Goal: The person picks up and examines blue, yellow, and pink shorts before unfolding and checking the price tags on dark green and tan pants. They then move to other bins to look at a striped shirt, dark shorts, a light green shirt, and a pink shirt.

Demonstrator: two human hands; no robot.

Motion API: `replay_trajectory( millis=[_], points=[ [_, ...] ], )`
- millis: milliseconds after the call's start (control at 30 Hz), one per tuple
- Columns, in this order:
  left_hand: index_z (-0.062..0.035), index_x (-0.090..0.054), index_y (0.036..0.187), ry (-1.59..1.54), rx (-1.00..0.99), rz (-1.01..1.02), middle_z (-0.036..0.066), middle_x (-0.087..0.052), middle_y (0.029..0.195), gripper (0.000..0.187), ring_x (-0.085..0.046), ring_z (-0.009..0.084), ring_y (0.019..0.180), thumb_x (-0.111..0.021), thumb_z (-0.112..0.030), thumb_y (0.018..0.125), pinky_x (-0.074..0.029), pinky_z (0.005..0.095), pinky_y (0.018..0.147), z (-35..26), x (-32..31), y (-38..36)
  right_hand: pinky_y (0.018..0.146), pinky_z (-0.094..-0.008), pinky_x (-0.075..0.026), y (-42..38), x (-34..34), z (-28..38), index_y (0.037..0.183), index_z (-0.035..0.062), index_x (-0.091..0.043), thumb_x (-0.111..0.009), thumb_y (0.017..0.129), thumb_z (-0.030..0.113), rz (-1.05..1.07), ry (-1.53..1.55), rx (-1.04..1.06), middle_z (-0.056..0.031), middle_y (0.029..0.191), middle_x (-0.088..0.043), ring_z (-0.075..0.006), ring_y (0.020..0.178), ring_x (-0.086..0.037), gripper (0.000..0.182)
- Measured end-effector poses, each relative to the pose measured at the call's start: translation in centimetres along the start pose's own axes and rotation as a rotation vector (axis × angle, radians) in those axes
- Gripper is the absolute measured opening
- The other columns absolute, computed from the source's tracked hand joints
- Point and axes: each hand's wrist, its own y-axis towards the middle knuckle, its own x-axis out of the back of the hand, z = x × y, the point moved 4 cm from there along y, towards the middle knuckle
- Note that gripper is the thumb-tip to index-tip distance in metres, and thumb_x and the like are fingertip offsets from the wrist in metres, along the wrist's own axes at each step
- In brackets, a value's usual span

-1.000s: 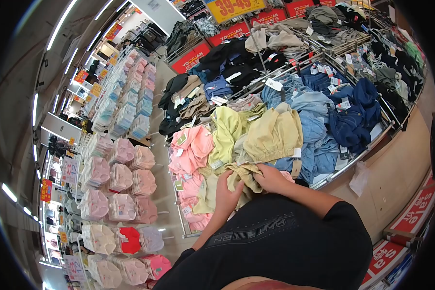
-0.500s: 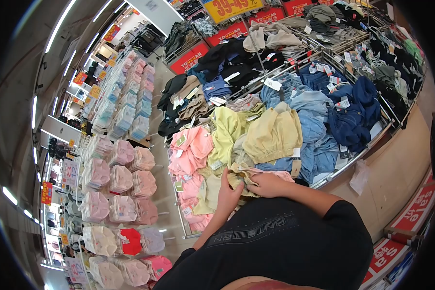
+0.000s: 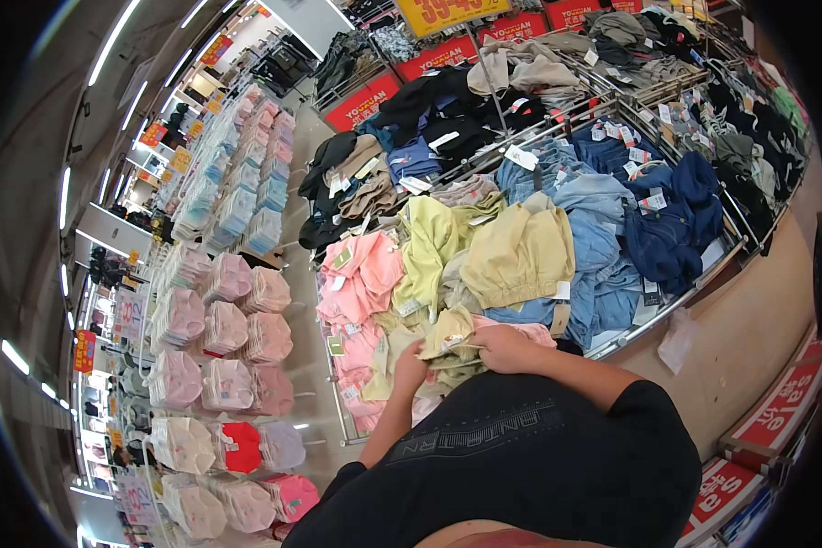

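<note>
My left hand [image 3: 410, 365] is closed on the left side of a beige-yellow garment [image 3: 452, 340] at the near edge of the clothes bin. On its right side, my right hand [image 3: 502, 349] grips the same garment, which is held spread between both hands. Beyond them lies folded khaki-yellow clothing [image 3: 521, 256] with a gathered waistband. Pink clothes [image 3: 361, 274] are heaped to the left, with a yellow-green piece [image 3: 426, 247] beside them. Light blue denim [image 3: 594, 228] and dark blue denim [image 3: 680, 219] lie to the right, several with white tags.
A metal rail [image 3: 648, 324] borders the bin on the right. Racks of packaged pastel items [image 3: 228, 338] stand on the left. Red sale signs [image 3: 776, 402] are at the lower right, and a plastic bag [image 3: 676, 340] lies on the floor.
The garment between my hands is now spread wider and raised a little. My left hand has moved left and down, and my right hand has shifted slightly right.
</note>
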Motion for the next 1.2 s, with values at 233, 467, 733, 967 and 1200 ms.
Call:
replay_trajectory(
  millis=[233,467,733,967,1200],
  points=[
    [-0.0001,-0.067,0.125,-0.316,0.125,0.237,0.008,-0.072,0.095,0.032,-0.065,0.0145,0.073,-0.054,-0.009,0.097,-0.052,0.0282,0.069,3.7,-3.3,-1.2,0.087,-0.0435,-0.052,0.3,-0.8,-0.7,0.107,0.0064,-0.075,-0.05,0.08,0.005,0.005,-0.02,-0.021,-0.0199,0.1,-0.071,-0.0365,0.096,-0.067,0.037],
    [0.0016,-0.067,0.125,-0.319,0.167,0.229,0.022,-0.072,0.112,0.044,-0.068,0.0297,0.106,-0.065,-0.026,0.091,-0.05,0.036,0.091,5.9,-3.3,-1.5,0.082,-0.0359,-0.054,0.6,-0.4,0.4,0.101,0.0023,-0.073,-0.049,0.083,-0.001,-0.032,0.18,-0.01,-0.0149,0.091,-0.071,-0.0269,0.088,-0.069,0.03],
    [-0.0015,-0.07,0.115,-0.251,0.19,0.092,0.025,-0.072,0.106,0.043,-0.069,0.0389,0.103,-0.054,-0.035,0.092,-0.051,0.0438,0.089,20.6,-5.5,-5.2,0.079,-0.0335,-0.054,0.5,0.1,-0.2,0.099,-0.0018,-0.071,-0.047,0.088,-0.002,-0.144,0.18,-0.189,-0.013,0.089,-0.072,-0.022,0.084,-0.07,0.027],
    [-0.0068,-0.073,0.108,0.061,0.306,-0.045,0.023,-0.071,0.107,0.035,-0.067,0.0405,0.105,-0.055,-0.031,0.091,-0.052,0.0469,0.091,15.5,-4.3,-6.5,0.08,-0.0313,-0.055,1.7,-3.0,1.0,0.102,-0.003,-0.071,-0.048,0.089,-0.001,0.042,0.075,-0.169,-0.0133,0.093,-0.073,-0.0196,0.085,-0.07,0.026],
    [-0.0036,-0.07,0.114,-0.301,0.371,-0.225,0.022,-0.071,0.108,0.036,-0.068,0.0397,0.101,-0.057,-0.029,0.091,-0.052,0.0463,0.09,12.2,-0.7,-8.8,0.083,-0.0313,-0.054,3.8,-6.9,2.9,0.106,-0.0012,-0.071,-0.049,0.092,0.005,0.258,0.084,-0.283,-0.0123,0.094,-0.074,-0.02,0.09,-0.07,0.027]
  ],
)
